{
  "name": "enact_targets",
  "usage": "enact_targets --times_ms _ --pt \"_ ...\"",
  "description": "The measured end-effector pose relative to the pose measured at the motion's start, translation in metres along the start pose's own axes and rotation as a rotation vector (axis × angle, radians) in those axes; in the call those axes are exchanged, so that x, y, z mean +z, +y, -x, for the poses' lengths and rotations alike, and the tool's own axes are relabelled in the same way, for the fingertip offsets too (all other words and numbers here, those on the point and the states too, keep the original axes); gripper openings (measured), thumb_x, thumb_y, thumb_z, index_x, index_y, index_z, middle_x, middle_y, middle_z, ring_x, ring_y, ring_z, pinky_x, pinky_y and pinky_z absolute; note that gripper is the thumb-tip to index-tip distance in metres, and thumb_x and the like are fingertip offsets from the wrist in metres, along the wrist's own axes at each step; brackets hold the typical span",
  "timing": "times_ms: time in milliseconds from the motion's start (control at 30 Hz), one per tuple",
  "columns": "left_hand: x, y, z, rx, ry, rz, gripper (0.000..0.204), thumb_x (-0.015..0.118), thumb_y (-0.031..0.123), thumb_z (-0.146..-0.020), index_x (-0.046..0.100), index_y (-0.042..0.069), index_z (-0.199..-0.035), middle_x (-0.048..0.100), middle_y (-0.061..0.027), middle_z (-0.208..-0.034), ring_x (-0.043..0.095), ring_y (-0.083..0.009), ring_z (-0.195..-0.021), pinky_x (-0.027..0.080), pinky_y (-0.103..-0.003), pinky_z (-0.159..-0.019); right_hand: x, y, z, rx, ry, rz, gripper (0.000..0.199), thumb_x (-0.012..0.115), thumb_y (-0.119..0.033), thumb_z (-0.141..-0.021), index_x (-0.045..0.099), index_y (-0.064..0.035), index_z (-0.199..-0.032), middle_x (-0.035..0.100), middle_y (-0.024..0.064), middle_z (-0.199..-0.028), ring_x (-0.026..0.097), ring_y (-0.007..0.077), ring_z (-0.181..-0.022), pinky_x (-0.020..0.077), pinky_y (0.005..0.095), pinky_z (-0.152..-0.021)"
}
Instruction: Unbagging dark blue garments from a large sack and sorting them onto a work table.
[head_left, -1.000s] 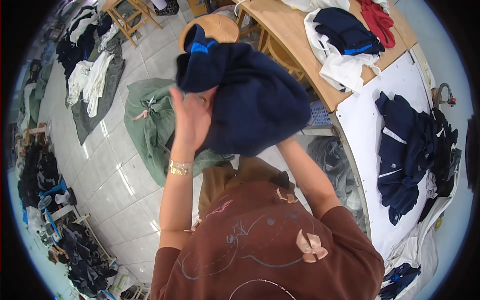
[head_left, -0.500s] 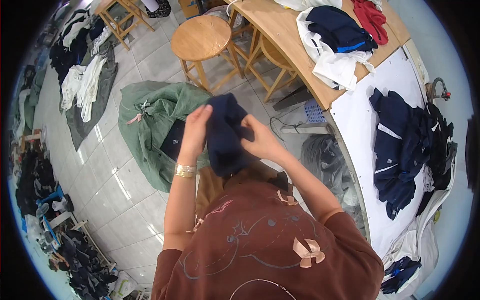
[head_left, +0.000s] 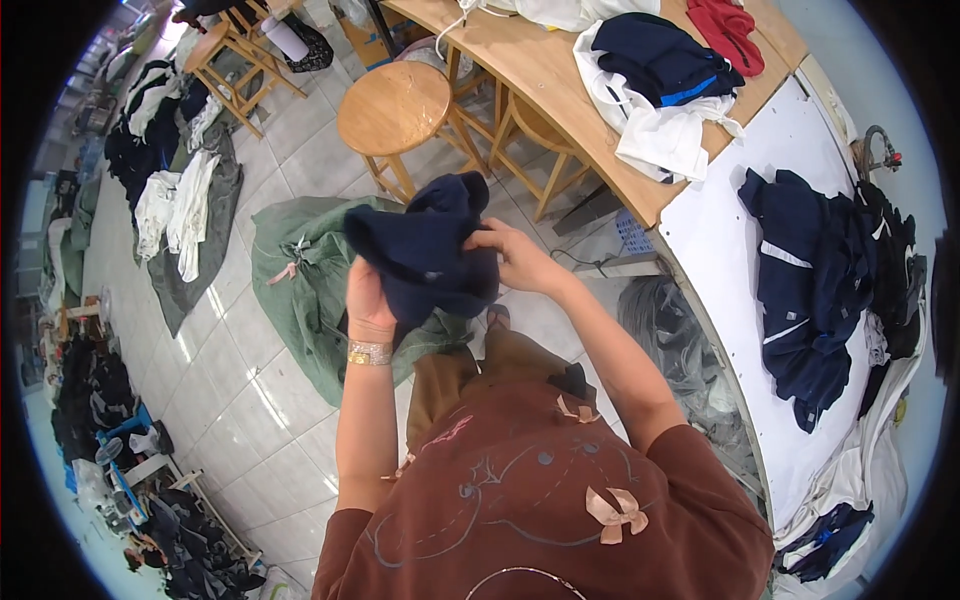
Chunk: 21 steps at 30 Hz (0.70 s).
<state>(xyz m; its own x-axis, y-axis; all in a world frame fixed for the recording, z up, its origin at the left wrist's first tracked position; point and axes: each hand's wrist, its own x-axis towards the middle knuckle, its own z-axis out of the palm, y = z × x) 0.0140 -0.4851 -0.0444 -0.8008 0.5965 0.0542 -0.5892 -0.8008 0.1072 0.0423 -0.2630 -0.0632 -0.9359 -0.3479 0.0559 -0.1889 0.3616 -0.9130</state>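
"Where's the navy garment [head_left: 432, 250]?"
"Bunched up between your hands, over the right side of the green sack [head_left: 290, 330]."
"And the fingers?"
"Your right hand [head_left: 513, 257] pinches the garment's right side. Your left hand [head_left: 368, 300] touches its left; those fingers are hidden by cloth, so I can't tell their grip."
"Around the sack?"
"Round stool [head_left: 393, 108] beyond it, white clothes [head_left: 185, 215] left, bench [head_left: 540, 60] right."

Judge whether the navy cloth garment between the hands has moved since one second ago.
Yes: against the round tan wooden stool, the navy cloth garment has come down in the view; it overlapped the stool's seat then, but not now.
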Motion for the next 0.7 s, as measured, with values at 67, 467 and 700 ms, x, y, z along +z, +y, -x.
enact_targets --times_ms 67,467,700 --pt "-0.002 0.024 0.006 0.14 0.055 -0.183 0.039 0.043 0.023 -0.087 0.047 0.003 -0.12 0.051 -0.0159 -0.12 0.047 -0.0277 -0.113 0.032 -0.043 -0.101 -0.014 -0.01 0.001 0.067 0.105 -0.067 0.03 0.057 0.0 -0.068 0.059 -0.0045 -0.098 0.054 0.0134 -0.103 0.051 0.0288 -0.102 0.0433 0.0325 -0.08" --pt "0.016 -0.005 0.029 0.093 0.099 -0.733 0.015 0.05 0.02 -0.08 0.051 0.005 -0.08 0.041 -0.0248 -0.125 0.04 -0.0328 -0.118 0.03 -0.041 -0.1 -0.091 -0.057 0.074 -0.101 0.605 -0.747 0.033 0.047 0.005 -0.081 0.053 0.0043 -0.114 0.056 0.0152 -0.112 0.055 0.0198 -0.102 0.0437 0.028 -0.086" --pt "0.006 -0.053 0.027 -0.259 0.07 -1.096 0.015 0.06 0.004 -0.076 0.057 0.004 -0.09 0.045 -0.0135 -0.124 0.045 -0.0192 -0.113 0.036 -0.031 -0.093 -0.113 -0.057 0.11 -0.398 0.646 -1.42 0.043 0.043 -0.01 -0.079 0.048 -0.01 -0.122 0.052 0.0177 -0.117 0.051 0.0307 -0.107 0.0371 0.0429 -0.096"
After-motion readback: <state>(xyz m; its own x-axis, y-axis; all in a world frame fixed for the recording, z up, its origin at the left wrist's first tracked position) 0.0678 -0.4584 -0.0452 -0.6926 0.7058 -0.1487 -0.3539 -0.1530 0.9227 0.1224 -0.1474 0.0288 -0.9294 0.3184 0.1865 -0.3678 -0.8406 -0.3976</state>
